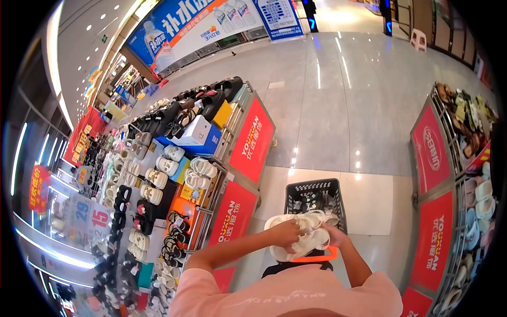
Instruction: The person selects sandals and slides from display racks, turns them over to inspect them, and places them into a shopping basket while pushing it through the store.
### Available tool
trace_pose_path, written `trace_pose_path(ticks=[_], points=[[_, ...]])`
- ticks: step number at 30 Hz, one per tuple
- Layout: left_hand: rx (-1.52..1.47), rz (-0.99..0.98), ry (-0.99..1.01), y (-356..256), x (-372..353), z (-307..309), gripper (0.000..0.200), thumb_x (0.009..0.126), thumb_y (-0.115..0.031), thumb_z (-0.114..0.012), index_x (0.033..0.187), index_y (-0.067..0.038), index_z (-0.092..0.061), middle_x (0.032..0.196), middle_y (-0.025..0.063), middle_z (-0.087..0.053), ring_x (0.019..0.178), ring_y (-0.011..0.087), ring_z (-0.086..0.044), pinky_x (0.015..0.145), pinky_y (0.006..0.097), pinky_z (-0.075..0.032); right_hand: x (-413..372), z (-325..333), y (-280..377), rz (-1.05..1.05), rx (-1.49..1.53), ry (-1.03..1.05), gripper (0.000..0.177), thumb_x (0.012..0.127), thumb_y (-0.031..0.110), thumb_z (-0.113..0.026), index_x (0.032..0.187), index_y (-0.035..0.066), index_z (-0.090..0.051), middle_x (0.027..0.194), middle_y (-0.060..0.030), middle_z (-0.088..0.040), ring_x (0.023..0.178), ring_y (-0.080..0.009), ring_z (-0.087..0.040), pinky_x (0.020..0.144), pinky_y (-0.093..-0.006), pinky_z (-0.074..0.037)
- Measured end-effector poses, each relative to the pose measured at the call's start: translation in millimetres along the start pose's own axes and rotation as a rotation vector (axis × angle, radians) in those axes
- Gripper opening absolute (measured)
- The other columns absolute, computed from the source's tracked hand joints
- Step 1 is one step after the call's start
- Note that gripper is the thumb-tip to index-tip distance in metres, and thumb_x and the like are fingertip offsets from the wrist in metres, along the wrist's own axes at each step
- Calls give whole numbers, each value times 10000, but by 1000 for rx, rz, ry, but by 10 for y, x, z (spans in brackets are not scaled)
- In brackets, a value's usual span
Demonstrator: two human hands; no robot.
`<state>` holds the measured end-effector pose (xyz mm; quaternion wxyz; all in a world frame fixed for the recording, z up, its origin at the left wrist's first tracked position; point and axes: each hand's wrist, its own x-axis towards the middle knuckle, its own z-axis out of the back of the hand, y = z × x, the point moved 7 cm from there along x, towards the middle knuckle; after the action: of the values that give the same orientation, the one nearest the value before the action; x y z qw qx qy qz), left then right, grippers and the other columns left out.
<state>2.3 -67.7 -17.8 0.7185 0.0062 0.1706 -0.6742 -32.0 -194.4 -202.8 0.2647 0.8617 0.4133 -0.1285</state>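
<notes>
Several cream-white sandals [304,244] are bunched together in front of my chest, above the near end of a dark plastic basket [341,203]. My left hand [287,232] is closed over the sandals from the left, its fingers bent down at their straps. On the other side my right hand [335,234] grips the right edge of the same bunch. Just below the sandals shows an orange handle [317,257]. Inside the basket lie dark items with small pale spots, too small to name.
A shoe rack [158,174] with red sign panels [252,140] runs along my left. Another rack [433,201] with slippers stands on the right. Tiled floor [327,116] lies ahead, with a blue banner [195,26] and a pink stool [418,39] farther off.
</notes>
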Motion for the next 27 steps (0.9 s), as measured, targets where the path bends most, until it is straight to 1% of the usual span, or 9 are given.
trace_pose_path(ticks=[3, 6, 10, 18, 21, 22, 25, 26, 27], points=[[84, 34, -73, 122, 15, 39, 443, 657, -544, -721, 668, -102, -691, 850, 42, -582, 885, 210, -549, 795, 354, -392, 94, 39, 586, 169, -166, -20, 597, 963, 463, -548, 1453, 154, -406, 1366, -70, -556, 1185, -248, -589, 977, -443, -501], [154, 70, -103, -65, -509, 66, 438, 658, -552, -720, 668, -116, -685, 840, 22, -566, 893, 189, -542, 798, 350, -388, 51, -691, 463, 98, -104, 124, 616, 937, 209, -647, 1470, 123, -350, 1385, -56, -520, 1191, -202, -583, 954, -377, -540], [240, 185, -181, -123, -948, 164, 459, 670, -601, -682, 655, -142, -676, 834, -9, -567, 889, 168, -543, 810, 346, -378, 360, -949, 430, 202, -202, 90, 579, 930, 91, -636, 1452, 63, -386, 1360, -70, -539, 1186, -181, -579, 949, -345, -530], [237, 382, -269, -409, -2087, -280, 437, 706, -577, -669, 710, -140, -689, 812, 1, -569, 874, 171, -566, 860, 377, -368, 884, -1700, -27, 510, -431, -102, 585, 871, 24, -697, 1401, -13, -453, 1256, -126, -606, 1095, -189, -607, 924, -316, -513], [248, 412, -311, -569, -2440, -409, 448, 703, -582, -668, 722, -135, -696, 825, 6, -567, 886, 175, -565, 879, 388, -366, 912, -2003, -290, 520, -411, -108, 613, 855, 29, -717, 1404, -14, -448, 1248, -123, -610, 1075, -186, -615, 909, -314, -522], [239, 436, -314, -607, -2552, -443, 453, 702, -583, -668, 730, -132, -699, 833, 7, -568, 897, 176, -563, 886, 392, -364, 928, -2077, -374, 528, -509, -141, 535, 914, 158, -678, 1378, -8, -472, 1216, -138, -626, 1040, -196, -633, 882, -324, -534], [221, 493, -330, -715, -2890, -541, 462, 701, -586, -669, 750, -128, -709, 855, 9, -569, 933, 179, -556, 904, 402, -360, 1186, -2161, -722, 286, -185, -64, 462, 979, 308, -577, 1324, 7, -520, 1174, -152, -643, 1009, -211, -647, 856, -343, -540], [225, 501, -344, -748, -2981, -589, 462, 702, -586, -669, 755, -129, -711, 861, 10, -570, 946, 179, -553, 908, 405, -359, 1219, -2141, -821, 278, -280, -184, 457, 1009, 397, -484, 1263, 25, -561, 1113, -154, -660, 981, -229, -658, 836, -369, -544], [227, 507, -359, -778, -3055, -640, 462, 703, -586, -669, 760, -129, -714, 868, 11, -570, 959, 179, -550, 913, 408, -358, 1319, -2080, -945, 175, -299, -193, 443, 987, 392, -547, 1239, 28, -576, 1094, -134, -650, 976, -203, -641, 829, -353, -530]])
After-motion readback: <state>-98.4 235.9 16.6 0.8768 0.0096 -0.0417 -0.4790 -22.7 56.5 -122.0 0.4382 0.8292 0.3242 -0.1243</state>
